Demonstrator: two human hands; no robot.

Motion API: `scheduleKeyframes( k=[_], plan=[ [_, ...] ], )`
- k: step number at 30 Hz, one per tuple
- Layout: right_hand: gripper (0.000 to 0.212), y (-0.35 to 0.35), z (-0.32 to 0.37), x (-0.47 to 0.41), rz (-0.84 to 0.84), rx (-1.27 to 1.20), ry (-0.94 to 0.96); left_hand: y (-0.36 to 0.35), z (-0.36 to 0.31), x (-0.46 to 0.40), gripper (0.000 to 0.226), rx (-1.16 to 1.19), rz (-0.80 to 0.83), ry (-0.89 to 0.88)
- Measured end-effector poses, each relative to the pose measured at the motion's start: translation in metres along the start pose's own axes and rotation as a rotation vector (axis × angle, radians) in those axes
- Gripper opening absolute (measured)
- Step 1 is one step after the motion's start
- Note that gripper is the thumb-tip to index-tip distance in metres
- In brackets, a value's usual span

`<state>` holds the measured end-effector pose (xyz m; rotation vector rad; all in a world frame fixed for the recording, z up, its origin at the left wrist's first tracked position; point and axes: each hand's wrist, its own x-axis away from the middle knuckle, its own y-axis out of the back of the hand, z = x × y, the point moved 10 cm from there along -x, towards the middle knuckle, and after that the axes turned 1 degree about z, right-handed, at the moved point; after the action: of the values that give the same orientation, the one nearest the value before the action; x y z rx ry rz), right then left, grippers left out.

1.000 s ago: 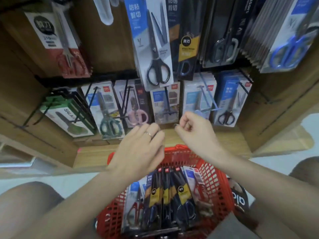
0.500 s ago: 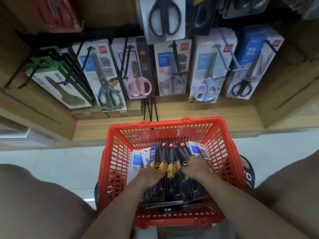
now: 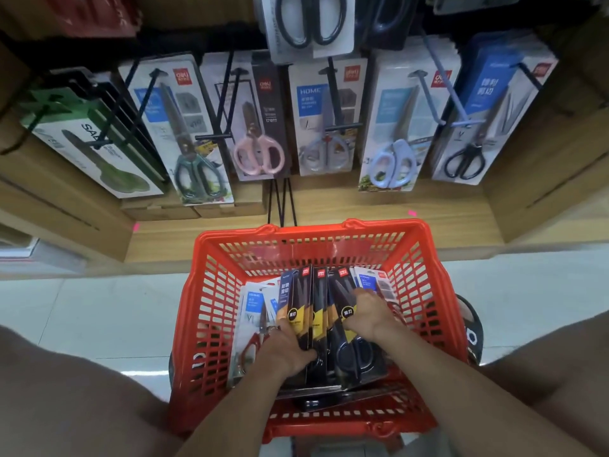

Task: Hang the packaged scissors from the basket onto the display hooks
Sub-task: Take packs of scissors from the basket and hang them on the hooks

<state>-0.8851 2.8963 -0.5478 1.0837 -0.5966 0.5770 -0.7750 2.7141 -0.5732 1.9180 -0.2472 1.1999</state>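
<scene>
Both hands in red basket [image 3: 211, 291], lower centre. Left hand [image 3: 283, 349] & right hand [image 3: 370, 319], fingers curled, each grip black-yellow scissor packs [image 3: 318, 311]. Display hooks [image 3: 333, 90] across top.

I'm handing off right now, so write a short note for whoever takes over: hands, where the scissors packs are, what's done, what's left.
Left hand: down in the red plastic mesh basket, fingers curled round the black-and-yellow packaged scissors.
Right hand: in the basket too, gripping the neighbouring black-and-yellow pack.
White-and-blue packs lie at the basket's left side.
Done: nothing lifted out at this moment; the lower display row already holds hung packs.
Left: lift the packs out and hang them on the black display hooks.
</scene>
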Motion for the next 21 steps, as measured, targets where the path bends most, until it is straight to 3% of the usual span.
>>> scheduleKeyframes(
  k=[5, 11, 13, 17, 21],
  plan=[
    [0.050, -0.002, -0.003, -0.003, 0.038, -0.106, -0.057, -0.001, -0.005, -0.001, 0.080, -0.032, -0.014, -0.018],
    [0.073, -0.015, 0.000, 0.000, 0.037, -0.081, -0.096, 0.010, -0.009, 0.002, 0.064, -0.068, -0.072, -0.021],
    [0.076, -0.020, 0.005, 0.003, 0.041, -0.008, -0.084, 0.011, -0.013, 0.005, 0.071, -0.114, -0.101, -0.042],
    [0.069, -0.021, 0.010, 0.006, 0.028, 0.052, -0.083, 0.000, -0.019, 0.002, 0.107, -0.303, -0.078, -0.084],
    [0.062, -0.004, 0.006, -0.001, -0.009, -0.123, -0.146, -0.002, -0.042, 0.008, 0.106, -0.457, -0.147, -0.235]
  ],
)
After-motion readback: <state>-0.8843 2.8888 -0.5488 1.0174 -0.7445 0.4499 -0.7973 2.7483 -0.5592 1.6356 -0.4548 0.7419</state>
